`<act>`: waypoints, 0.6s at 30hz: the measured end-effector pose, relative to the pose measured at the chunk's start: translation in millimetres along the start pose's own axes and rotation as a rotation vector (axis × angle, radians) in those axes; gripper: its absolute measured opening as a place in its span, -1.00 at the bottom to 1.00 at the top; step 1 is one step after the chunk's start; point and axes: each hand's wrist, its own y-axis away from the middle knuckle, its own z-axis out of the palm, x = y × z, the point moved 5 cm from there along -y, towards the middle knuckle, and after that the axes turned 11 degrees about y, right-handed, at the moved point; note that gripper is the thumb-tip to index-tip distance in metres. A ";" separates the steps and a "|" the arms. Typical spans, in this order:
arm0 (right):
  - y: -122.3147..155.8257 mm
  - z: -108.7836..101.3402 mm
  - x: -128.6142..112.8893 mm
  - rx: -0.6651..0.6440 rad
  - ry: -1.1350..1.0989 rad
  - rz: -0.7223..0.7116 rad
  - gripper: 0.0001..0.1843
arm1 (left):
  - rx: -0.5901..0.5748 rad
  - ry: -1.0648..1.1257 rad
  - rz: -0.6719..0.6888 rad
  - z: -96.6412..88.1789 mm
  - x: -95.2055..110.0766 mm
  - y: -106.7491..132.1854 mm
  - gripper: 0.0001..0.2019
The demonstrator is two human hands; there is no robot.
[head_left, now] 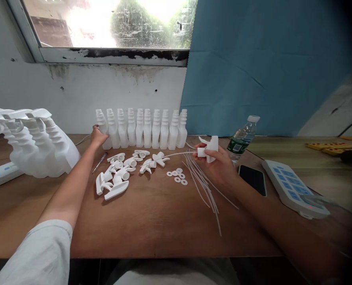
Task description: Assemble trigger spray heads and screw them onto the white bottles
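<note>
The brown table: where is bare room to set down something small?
Free: the front middle of the table, between near edge, left forearm, trigger heads, washers and tubes; also a smaller patch between tubes and right forearm. Crowded: the back, with left hand at the bottle row; the right, with right hand, phone and power strip.

Ten white bottles (147,132) in a row, six washers (176,179), one hand-held sprayer head (213,145), one phone (252,180).

A clear drink bottle (241,138) with a green label stands just behind a dark-screened phone (252,180). Right of the phone lies 1 white power strip (296,189); a 2nd strip (3,174) lies at the far left. A blue cloth (265,71) hangs beside a grimy window (110,23).
</note>
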 end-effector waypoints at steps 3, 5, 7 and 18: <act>-2.4 -2.6 1.6 -0.045 -0.024 0.036 -0.82 | 0.033 -0.086 -0.056 -16.0 12.5 4.7 -0.25; -5.2 -5.9 2.1 -0.060 -0.052 0.044 -0.84 | 0.071 -0.146 -0.062 -33.8 30.3 6.5 -0.24; -10.5 -12.1 2.4 -0.053 -0.079 0.030 -0.85 | 0.087 -0.198 -0.042 -52.6 53.2 8.5 -0.26; -34.8 -47.0 2.1 0.052 -0.110 -0.101 -0.87 | -0.381 -0.372 0.374 -52.6 155.0 61.0 -0.34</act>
